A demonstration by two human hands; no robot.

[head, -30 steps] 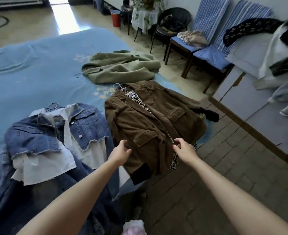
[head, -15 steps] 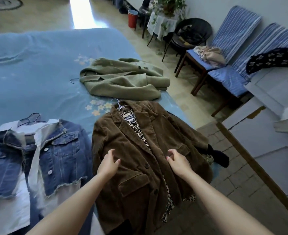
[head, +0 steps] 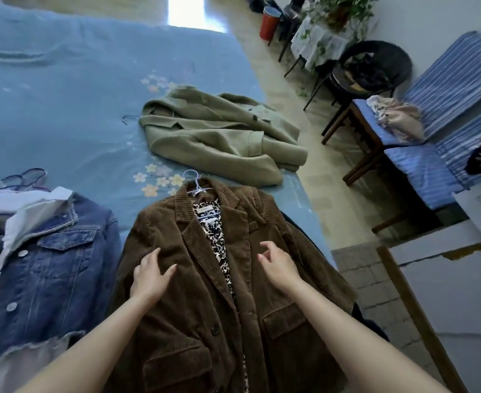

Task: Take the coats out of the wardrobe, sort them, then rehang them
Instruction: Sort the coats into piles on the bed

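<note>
A brown corduroy coat (head: 205, 316) with a leopard-print lining lies face up on the blue bed (head: 63, 95), still on a white hanger (head: 195, 185). My left hand (head: 150, 276) rests flat on its left chest with fingers spread. Over the coat's right front panel my right hand (head: 276, 263) hovers with fingers loosely bent, holding nothing. A green coat (head: 219, 137) on a hanger lies further up the bed. To the left lies a denim jacket (head: 49, 265) over a white shirt.
Two blue striped chairs (head: 432, 109) stand at the right, one holding a beige garment (head: 400, 120). Further back are a black wicker chair (head: 375, 69), a plant table (head: 327, 38) and a red bin (head: 269, 22). A white cabinet (head: 460, 265) borders the brick floor.
Both hands slid up the brown coat from its hem and pockets to its chest. The right hand let go of the front edge it pinched. The view shifted forward over the bed.
</note>
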